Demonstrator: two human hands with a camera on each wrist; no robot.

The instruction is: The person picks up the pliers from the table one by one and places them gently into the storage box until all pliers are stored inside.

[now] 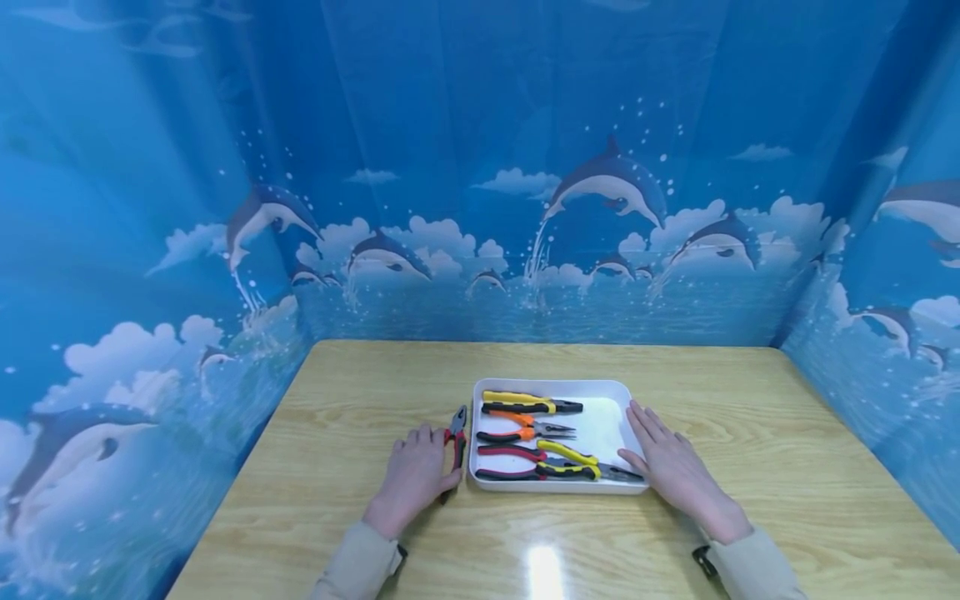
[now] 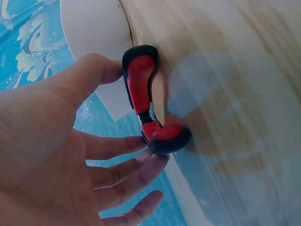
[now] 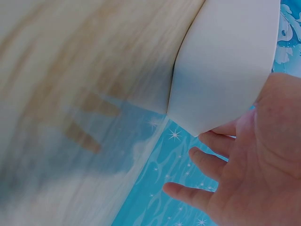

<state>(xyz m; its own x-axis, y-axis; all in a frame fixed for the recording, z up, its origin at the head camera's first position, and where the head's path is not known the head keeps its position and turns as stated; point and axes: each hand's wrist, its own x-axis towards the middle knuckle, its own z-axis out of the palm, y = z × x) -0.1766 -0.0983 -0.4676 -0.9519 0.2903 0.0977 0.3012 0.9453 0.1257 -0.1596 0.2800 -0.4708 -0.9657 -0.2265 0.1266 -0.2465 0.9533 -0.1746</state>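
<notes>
My left hand (image 1: 412, 475) holds a pair of red-and-black pliers (image 2: 140, 84) just outside the left wall of a white tray (image 1: 555, 488). Its thumb presses one handle and its fingertips meet the other; in the head view the jaws point away from me. At the tray's right end, my right hand (image 1: 678, 467) rests against the rim with its fingers fairly straight and the thumb reaching over the edge. Inside the tray lie yellow-and-black pliers (image 1: 525, 402), orange-handled long-nose pliers (image 1: 525, 429), red-handled pliers (image 1: 510, 475) and yellow-handled long-nose pliers (image 1: 577, 467), which overlap the red-handled ones.
The tray stands on a wood-grain table (image 1: 375, 375). A blue curtain (image 1: 450, 167) printed with dolphins and clouds encloses the table's back and sides. Light reflects off the tabletop near the front.
</notes>
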